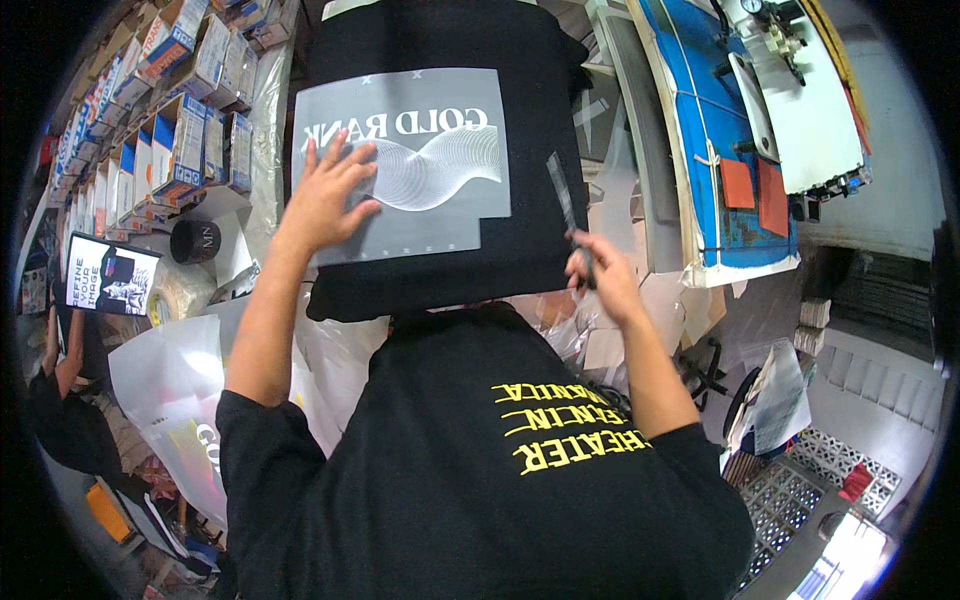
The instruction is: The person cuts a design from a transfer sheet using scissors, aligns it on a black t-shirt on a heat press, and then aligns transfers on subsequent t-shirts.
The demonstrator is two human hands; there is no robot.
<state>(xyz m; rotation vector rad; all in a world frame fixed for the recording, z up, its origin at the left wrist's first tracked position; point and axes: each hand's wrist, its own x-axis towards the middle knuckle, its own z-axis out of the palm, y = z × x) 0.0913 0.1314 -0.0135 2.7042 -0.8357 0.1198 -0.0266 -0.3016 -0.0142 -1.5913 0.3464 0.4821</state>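
A translucent transfer film with mirrored white lettering and a wave of fine lines lies on a black garment spread in front of me. A notch is cut from its near right corner. My left hand rests on the film's left part, fingers spread. To the right of the film, my right hand is closed round the dark handles of a pair of scissors. The blades point away from me over the garment's right edge, apart from the film, and look closed.
Several open cardboard boxes line the left side, near a round black container and a framed sign. Plastic film sheets hang at lower left; another person's arm shows beyond. A blue-topped table with red pads stands right.
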